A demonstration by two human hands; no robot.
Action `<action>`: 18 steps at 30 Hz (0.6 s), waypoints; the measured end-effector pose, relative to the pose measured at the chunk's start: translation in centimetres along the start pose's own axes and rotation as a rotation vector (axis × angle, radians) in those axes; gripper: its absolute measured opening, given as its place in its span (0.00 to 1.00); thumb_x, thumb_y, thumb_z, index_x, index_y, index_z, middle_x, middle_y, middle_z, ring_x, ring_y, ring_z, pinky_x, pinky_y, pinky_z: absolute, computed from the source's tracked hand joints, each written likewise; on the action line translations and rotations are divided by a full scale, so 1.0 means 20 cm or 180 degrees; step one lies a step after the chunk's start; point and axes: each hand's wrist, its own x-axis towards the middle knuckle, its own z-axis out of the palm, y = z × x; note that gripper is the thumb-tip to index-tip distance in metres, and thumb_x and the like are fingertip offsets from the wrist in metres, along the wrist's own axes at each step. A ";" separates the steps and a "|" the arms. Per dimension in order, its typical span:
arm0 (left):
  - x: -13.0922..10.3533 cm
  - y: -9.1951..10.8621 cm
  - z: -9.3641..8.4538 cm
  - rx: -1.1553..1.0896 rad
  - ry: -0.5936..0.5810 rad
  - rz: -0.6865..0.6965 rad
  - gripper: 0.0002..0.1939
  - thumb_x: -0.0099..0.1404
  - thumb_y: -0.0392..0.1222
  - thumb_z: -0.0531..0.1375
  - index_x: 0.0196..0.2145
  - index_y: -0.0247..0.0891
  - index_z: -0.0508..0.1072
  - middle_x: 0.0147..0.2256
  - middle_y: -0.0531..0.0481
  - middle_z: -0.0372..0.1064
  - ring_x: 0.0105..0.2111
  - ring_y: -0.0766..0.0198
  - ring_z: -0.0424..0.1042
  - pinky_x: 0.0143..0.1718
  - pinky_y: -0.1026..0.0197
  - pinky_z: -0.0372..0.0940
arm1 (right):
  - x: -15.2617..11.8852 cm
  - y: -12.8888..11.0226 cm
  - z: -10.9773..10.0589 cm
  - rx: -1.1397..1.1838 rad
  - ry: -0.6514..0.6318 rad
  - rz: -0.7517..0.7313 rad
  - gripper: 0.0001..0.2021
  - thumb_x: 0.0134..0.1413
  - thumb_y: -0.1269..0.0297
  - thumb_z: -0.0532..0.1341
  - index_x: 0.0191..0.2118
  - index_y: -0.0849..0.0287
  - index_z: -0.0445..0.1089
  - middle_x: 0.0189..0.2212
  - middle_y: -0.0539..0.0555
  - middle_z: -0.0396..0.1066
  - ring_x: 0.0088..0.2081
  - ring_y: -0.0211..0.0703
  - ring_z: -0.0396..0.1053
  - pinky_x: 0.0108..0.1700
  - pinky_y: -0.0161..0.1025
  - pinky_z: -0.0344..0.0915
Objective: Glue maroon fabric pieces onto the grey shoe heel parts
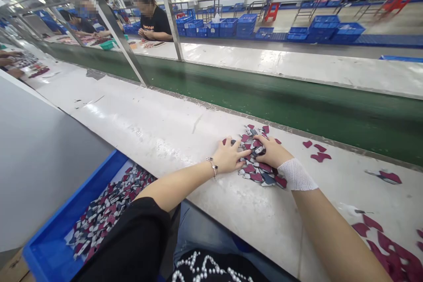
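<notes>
A loose pile of small maroon, grey and dark blue pieces (pixel 257 176) lies on the white worktable (pixel 172 116). At the pile's left edge rests my left hand (pixel 229 156), its fingers spread over some pieces; a bracelet is on that wrist. My right hand (pixel 271 153), with white mesh wrapped round the wrist, reaches into the pile from the right, thumb and fingers apart and touching pieces. No piece is clearly gripped by either hand.
A blue bin (pixel 49 239) full of similar pieces stands at lower left. Loose maroon pieces (pixel 320 157) lie right of the pile, more at lower right. Beyond the table's far edge runs a green belt (pixel 231 90). People sit across it, behind metal posts (pixel 173 24).
</notes>
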 end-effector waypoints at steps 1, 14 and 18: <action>0.01 -0.01 0.00 0.0019 0.0010 0.0050 0.27 0.73 0.57 0.52 0.67 0.59 0.65 0.67 0.38 0.57 0.63 0.32 0.56 0.50 0.35 0.64 | 0.00 0.00 0.00 0.0010 -0.0033 -0.0040 0.24 0.68 0.56 0.63 0.64 0.58 0.64 0.58 0.61 0.66 0.52 0.48 0.71 0.54 0.51 0.74; 0.01 -0.11 0.05 -0.0172 0.0353 0.0216 0.23 0.74 0.59 0.50 0.57 0.49 0.74 0.57 0.36 0.66 0.55 0.42 0.62 0.45 0.47 0.66 | 0.04 0.02 0.00 0.0224 0.0077 -0.0455 0.18 0.68 0.56 0.64 0.56 0.61 0.70 0.53 0.59 0.70 0.52 0.47 0.71 0.55 0.51 0.72; -0.01 -0.18 0.05 -0.0684 0.0530 0.0240 0.20 0.76 0.54 0.50 0.50 0.44 0.76 0.50 0.38 0.70 0.51 0.48 0.64 0.45 0.50 0.67 | 0.02 0.03 -0.02 0.0335 0.0085 -0.0581 0.18 0.68 0.55 0.64 0.56 0.60 0.70 0.53 0.58 0.70 0.51 0.47 0.71 0.55 0.50 0.72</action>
